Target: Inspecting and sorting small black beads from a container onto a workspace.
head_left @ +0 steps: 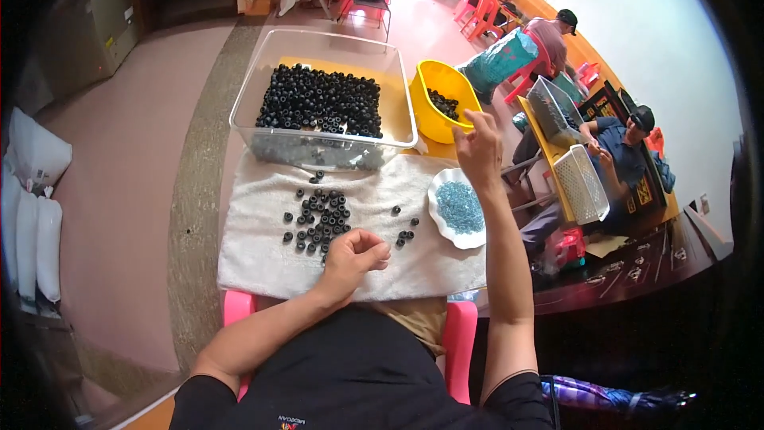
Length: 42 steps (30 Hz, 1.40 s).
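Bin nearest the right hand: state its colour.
The bin is yellow, best seen in the head view.

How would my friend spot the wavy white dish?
Start at the pale cloth. Near its right edge, nearer than the yellow tub, sits a wavy-edged white dish. Its tiny blue pieces set it apart: the clear bin and tub hold black beads.

Blk short-sleeved tee (342, 366) w/ sm. multicol. chest logo (291, 421), tan lap fabric (418, 322), bare fingers (364, 240)

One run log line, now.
left hand: by loose black beads; right hand: near yellow tub; white dish: blue beads; grips: unclear
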Each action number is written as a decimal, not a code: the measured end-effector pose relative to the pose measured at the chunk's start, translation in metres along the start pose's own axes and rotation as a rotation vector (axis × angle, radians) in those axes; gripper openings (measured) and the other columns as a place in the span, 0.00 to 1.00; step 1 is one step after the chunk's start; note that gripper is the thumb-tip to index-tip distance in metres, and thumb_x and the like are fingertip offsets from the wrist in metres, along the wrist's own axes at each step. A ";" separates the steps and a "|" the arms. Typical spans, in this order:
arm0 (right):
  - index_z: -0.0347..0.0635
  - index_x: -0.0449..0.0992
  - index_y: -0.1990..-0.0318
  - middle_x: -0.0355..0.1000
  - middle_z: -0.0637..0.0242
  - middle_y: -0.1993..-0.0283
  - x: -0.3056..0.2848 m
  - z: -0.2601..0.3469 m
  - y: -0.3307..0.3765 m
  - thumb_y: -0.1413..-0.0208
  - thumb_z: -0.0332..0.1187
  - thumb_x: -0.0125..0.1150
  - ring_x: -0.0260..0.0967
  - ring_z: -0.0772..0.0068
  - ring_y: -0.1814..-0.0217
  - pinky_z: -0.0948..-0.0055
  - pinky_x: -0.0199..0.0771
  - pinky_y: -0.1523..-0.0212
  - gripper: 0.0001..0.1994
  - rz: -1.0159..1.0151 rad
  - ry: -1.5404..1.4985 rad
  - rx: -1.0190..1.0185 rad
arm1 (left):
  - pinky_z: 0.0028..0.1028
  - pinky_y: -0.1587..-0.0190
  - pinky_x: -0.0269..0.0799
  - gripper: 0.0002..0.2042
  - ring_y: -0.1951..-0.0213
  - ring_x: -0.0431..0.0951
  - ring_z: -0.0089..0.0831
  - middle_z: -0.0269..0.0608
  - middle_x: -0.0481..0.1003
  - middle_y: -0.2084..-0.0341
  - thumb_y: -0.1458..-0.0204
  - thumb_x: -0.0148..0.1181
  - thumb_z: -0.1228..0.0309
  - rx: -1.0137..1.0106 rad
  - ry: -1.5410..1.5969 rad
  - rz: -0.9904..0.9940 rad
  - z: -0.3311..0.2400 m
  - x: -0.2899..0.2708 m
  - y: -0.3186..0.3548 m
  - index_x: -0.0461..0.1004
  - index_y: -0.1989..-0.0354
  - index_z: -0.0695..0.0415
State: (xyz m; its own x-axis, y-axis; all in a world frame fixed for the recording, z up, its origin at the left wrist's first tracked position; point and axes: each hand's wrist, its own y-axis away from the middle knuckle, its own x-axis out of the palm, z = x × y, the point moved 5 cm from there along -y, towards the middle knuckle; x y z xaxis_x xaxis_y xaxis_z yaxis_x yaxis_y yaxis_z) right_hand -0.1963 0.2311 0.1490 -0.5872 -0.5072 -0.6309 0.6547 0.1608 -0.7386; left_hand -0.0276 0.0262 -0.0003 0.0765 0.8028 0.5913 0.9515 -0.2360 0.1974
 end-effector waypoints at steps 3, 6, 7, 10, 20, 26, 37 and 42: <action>0.36 0.77 0.57 0.75 0.56 0.62 0.001 0.017 0.028 0.49 0.26 0.65 0.76 0.67 0.73 0.72 0.75 0.68 0.11 0.097 -0.165 0.052 | 0.25 0.61 0.78 0.06 0.67 0.77 0.22 0.37 0.77 0.70 0.45 0.64 0.73 0.024 0.006 0.004 0.000 0.000 -0.001 0.73 0.64 0.61; 0.35 0.79 0.62 0.76 0.57 0.65 0.005 0.026 0.057 0.50 0.25 0.66 0.75 0.68 0.72 0.74 0.74 0.69 0.07 0.266 -0.262 0.085 | 0.24 0.62 0.78 0.06 0.68 0.77 0.22 0.36 0.77 0.71 0.45 0.64 0.73 0.045 -0.019 0.030 0.001 0.003 -0.001 0.73 0.64 0.61; 0.34 0.79 0.65 0.76 0.58 0.67 0.005 0.034 0.064 0.50 0.25 0.67 0.75 0.69 0.71 0.75 0.73 0.69 0.05 0.311 -0.388 0.155 | 0.24 0.62 0.78 0.06 0.69 0.77 0.22 0.36 0.77 0.71 0.45 0.64 0.73 0.056 -0.039 0.059 0.002 0.005 -0.001 0.74 0.64 0.60; 0.35 0.79 0.64 0.76 0.59 0.66 0.014 0.055 0.083 0.50 0.25 0.67 0.75 0.68 0.70 0.74 0.73 0.67 0.06 0.480 -0.424 0.146 | 0.22 0.64 0.76 0.06 0.69 0.76 0.20 0.35 0.77 0.71 0.45 0.64 0.73 0.116 -0.116 0.095 -0.001 0.011 0.001 0.74 0.65 0.61; 0.44 0.79 0.61 0.74 0.64 0.58 0.043 0.088 0.107 0.51 0.32 0.63 0.70 0.59 0.52 0.63 0.74 0.54 0.09 0.676 -0.011 -0.182 | 0.16 0.68 0.68 0.05 0.71 0.72 0.12 0.27 0.75 0.74 0.45 0.64 0.73 0.163 -0.347 0.174 0.001 0.022 0.012 0.75 0.67 0.60; 0.43 0.79 0.64 0.75 0.62 0.60 0.050 0.083 0.107 0.51 0.32 0.63 0.71 0.58 0.54 0.62 0.74 0.54 0.08 0.749 0.227 -0.173 | 0.16 0.69 0.67 0.05 0.72 0.70 0.11 0.26 0.74 0.75 0.45 0.64 0.74 0.170 -0.347 0.163 -0.002 0.021 0.012 0.75 0.68 0.60; 0.37 0.78 0.60 0.77 0.57 0.62 0.007 0.103 0.119 0.55 0.21 0.67 0.77 0.58 0.62 0.69 0.75 0.61 0.12 0.511 -0.462 -0.004 | 0.22 0.63 0.76 0.08 0.66 0.75 0.19 0.33 0.74 0.67 0.43 0.61 0.73 0.162 -0.139 -0.060 -0.001 -0.004 -0.004 0.71 0.58 0.61; 0.36 0.78 0.59 0.77 0.56 0.64 -0.006 0.117 0.136 0.58 0.19 0.69 0.77 0.63 0.63 0.71 0.76 0.62 0.15 0.496 -0.540 0.059 | 0.23 0.62 0.77 0.08 0.65 0.76 0.20 0.35 0.75 0.66 0.42 0.60 0.72 0.131 -0.077 -0.052 -0.002 -0.002 -0.003 0.72 0.58 0.61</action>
State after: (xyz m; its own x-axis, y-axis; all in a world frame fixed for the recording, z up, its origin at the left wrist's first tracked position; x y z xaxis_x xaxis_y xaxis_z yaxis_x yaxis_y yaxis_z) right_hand -0.0475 0.1570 0.0805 0.0909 -0.7360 -0.6709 0.8160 0.4412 -0.3734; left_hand -0.0315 0.0240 -0.0003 0.0442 0.8528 0.5203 0.9851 -0.1238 0.1192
